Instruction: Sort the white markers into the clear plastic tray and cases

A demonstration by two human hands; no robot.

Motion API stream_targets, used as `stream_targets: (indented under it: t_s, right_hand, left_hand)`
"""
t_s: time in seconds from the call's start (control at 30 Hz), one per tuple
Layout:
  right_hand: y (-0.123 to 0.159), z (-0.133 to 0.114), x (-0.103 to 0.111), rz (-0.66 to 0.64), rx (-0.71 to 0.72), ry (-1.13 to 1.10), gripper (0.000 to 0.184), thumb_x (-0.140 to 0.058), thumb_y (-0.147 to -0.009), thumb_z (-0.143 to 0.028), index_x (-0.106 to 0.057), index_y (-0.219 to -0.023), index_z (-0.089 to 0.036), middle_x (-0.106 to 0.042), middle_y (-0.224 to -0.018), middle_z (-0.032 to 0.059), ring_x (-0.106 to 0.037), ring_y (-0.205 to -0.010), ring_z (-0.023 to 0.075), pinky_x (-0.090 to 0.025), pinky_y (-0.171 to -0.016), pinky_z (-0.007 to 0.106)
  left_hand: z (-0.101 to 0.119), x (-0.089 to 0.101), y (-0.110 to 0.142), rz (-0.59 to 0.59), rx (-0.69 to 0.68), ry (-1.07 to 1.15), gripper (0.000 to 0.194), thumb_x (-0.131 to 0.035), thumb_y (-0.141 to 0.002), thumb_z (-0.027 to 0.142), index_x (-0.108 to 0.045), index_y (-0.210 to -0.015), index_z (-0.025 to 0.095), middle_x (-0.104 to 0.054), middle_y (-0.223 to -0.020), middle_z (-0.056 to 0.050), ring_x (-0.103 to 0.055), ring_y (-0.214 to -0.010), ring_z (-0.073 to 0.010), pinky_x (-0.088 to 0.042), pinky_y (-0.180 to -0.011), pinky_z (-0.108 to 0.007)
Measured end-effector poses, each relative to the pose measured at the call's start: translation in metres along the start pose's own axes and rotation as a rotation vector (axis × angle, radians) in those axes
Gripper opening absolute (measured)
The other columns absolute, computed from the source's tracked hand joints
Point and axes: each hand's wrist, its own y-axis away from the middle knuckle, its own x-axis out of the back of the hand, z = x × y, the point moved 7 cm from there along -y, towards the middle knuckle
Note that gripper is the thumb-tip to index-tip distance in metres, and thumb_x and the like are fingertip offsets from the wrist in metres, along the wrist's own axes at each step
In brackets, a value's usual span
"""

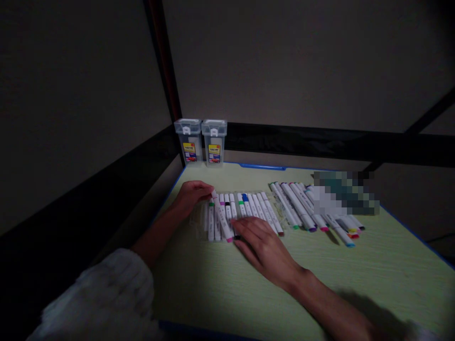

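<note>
My left hand (194, 193) pinches the upper end of a white marker with a pink tip (222, 220). That marker lies slanted across a row of white markers (254, 206), some with green, black, blue or purple bands, in a clear plastic holder (199, 227). Over the front of the row, my right hand (265, 246) reaches in with its fingers stretched out and thumb apart. Its fingertips are at the lower ends of the markers, close to the pink tip, and they hide part of the row. I see nothing held in it.
Loose markers (298, 206) with coloured ends lie in a pile on the right, partly under a blurred-out patch (344, 194). Two clear lidded boxes (188, 147) with yellow labels stand at the back left corner. The pale table (213, 284) has a blue edge.
</note>
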Motion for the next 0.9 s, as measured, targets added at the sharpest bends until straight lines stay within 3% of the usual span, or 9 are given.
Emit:
stream_targets:
  t_s: [0.57,0.9]
  right_hand:
    - [0.002,-0.013,-0.002,-0.053,0.157,0.04,0.033,-0.044,-0.087,-0.027,-0.051,-0.118,-0.017,-0.06,-0.099,0.0064,-0.049,-0.1,0.0188,-0.041,-0.086,0.035]
    - [0.001,-0.011,0.0,-0.041,0.116,0.057,0.03,-0.042,-0.087,-0.026,-0.055,-0.114,-0.017,-0.062,-0.089,0.0057,-0.051,-0.091,0.0191,-0.041,-0.082,0.035]
  left_hand:
    - [-0.005,-0.019,0.007,-0.065,-0.019,-0.029,0.024,-0.074,-0.05,0.028,-0.06,-0.059,0.011,-0.06,-0.056,0.001,-0.055,-0.054,-0.0089,-0.047,-0.062,-0.026]
    - [-0.007,-0.029,0.013,-0.144,-0.033,-0.122,0.024,-0.068,-0.059,0.028,-0.064,-0.076,0.012,-0.065,-0.067,-0.001,-0.059,-0.061,-0.0118,-0.047,-0.063,-0.025]
